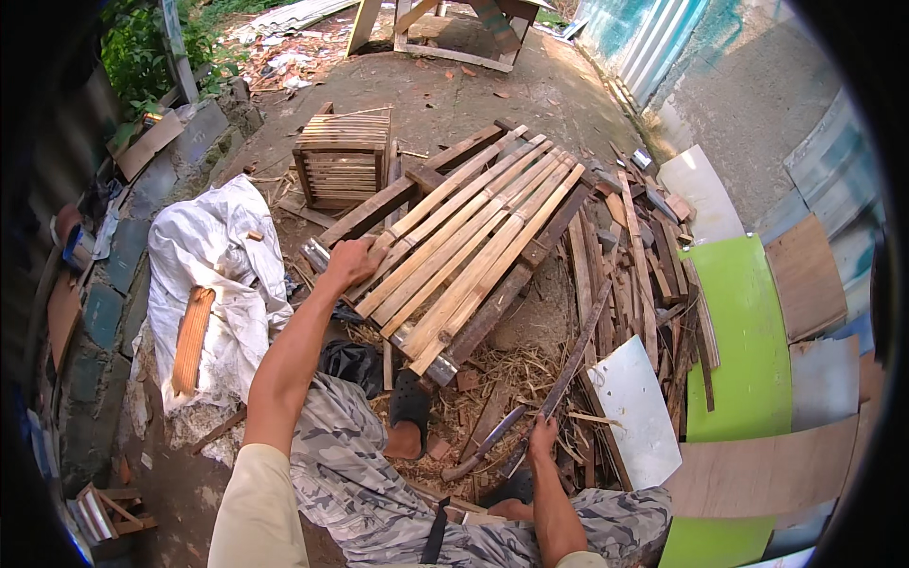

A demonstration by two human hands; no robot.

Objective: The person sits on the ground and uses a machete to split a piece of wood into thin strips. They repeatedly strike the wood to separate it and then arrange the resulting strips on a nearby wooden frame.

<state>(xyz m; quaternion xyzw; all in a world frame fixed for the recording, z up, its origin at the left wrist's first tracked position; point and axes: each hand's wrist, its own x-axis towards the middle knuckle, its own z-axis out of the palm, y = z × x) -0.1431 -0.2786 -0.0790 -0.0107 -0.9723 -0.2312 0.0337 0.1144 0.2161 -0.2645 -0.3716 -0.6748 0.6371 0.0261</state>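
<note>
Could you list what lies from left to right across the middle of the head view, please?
Stone wall → white sack with a wooden slat on it → left hand at the edge of the slatted bamboo panel → pile of scrap wood strips → green board.

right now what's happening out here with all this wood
A person sits on the dirt ground amid wood scraps. Their left hand grips the edge of a slatted panel of pale bamboo strips on dark wooden rails. Their right hand grasps a long, thin dark stick. A curved blade lies beside that hand.
</note>
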